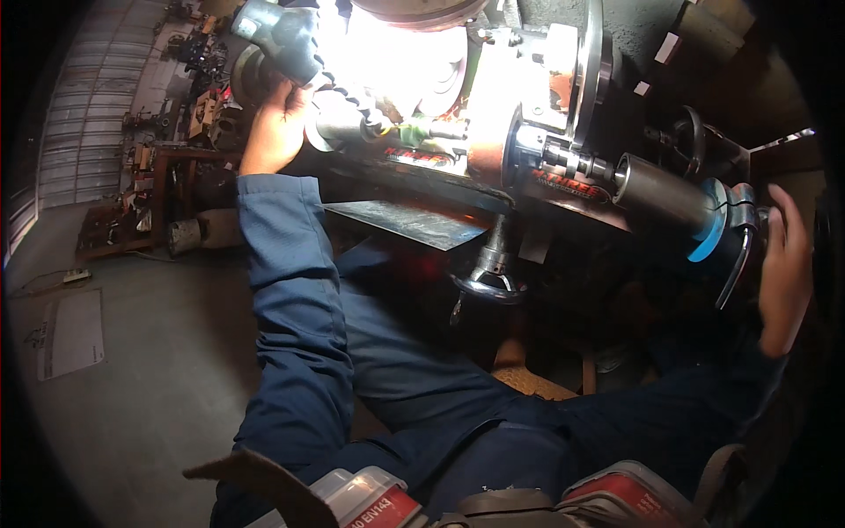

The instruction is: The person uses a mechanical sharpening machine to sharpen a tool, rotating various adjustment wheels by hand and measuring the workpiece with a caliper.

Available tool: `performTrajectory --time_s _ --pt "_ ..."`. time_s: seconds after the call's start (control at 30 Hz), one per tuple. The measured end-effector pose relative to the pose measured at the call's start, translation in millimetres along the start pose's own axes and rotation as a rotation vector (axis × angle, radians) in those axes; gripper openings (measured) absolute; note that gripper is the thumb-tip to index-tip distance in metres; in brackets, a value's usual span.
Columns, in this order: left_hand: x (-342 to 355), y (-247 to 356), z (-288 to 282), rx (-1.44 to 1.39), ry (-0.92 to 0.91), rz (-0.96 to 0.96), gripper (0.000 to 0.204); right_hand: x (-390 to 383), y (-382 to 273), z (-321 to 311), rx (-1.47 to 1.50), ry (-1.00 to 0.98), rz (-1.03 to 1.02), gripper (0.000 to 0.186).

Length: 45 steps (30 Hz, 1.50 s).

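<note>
My left hand [282, 128] reaches up to the far left of a metalworking machine [493, 158]. Its fingers curl in beneath a grey rounded lamp-like head [282, 35]; what they close on is hidden. At the right, my right hand [786, 273] has its fingers stretched out, blurred a little. It is beside the end of a dark metal cylinder [669, 198] with a blue ring [709, 229]. A metal clamp with a bent lever [738, 264] sits at that end, close to the fingers; whether they touch it I cannot tell.
Strong light washes out the machine's middle. A chrome handwheel [488, 289] juts toward me below it, beside a flat metal plate [422, 220]. Another handwheel [691, 141] stands behind the cylinder. Cluttered shelving [198, 114] lines the left. Respirator filters [378, 502] show at the lower edge.
</note>
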State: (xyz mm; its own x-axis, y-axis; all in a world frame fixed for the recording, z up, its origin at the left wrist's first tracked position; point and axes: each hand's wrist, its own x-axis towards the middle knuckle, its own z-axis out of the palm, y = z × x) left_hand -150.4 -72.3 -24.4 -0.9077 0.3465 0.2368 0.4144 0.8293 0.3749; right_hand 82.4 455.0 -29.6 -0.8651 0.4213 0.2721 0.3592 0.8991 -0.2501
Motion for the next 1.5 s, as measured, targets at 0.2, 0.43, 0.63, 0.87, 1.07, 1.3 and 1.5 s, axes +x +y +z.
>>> performTrajectory --time_s 0.2,0.43,0.63,0.87,1.07,1.3,1.5 --pt "1.1 -2.0 0.4 -0.097 -0.043 -0.047 0.031 40.6 18.8 4.7 0.098 -0.384 0.132 0.031" --pt "-1.9 -2.8 -2.2 -0.032 -0.003 -0.015 0.032 -64.7 -35.1 47.3 0.184 0.666 -0.131 0.034" --pt "-3.8 18.2 -5.7 -0.066 -0.024 -0.09 0.024 -67.2 -12.0 59.9 0.13 0.614 -0.034 0.033" --pt "-4.8 1.1 -1.4 -0.071 0.016 0.016 0.029 -53.9 -17.8 44.7 0.282 0.51 -0.022 0.032" --pt "-7.2 2.1 -3.3 -0.016 0.021 -0.038 0.028 -44.5 -24.3 26.1 0.264 0.32 0.05 0.033" --pt "-8.9 2.1 -0.3 0.005 0.043 -0.093 0.028 -27.9 -11.6 11.3 0.133 0.106 0.029 0.034" --pt "-9.6 5.1 -2.5 -0.101 0.031 -0.111 0.029 -14.6 2.2 8.5 -0.047 -0.076 0.109 0.039"
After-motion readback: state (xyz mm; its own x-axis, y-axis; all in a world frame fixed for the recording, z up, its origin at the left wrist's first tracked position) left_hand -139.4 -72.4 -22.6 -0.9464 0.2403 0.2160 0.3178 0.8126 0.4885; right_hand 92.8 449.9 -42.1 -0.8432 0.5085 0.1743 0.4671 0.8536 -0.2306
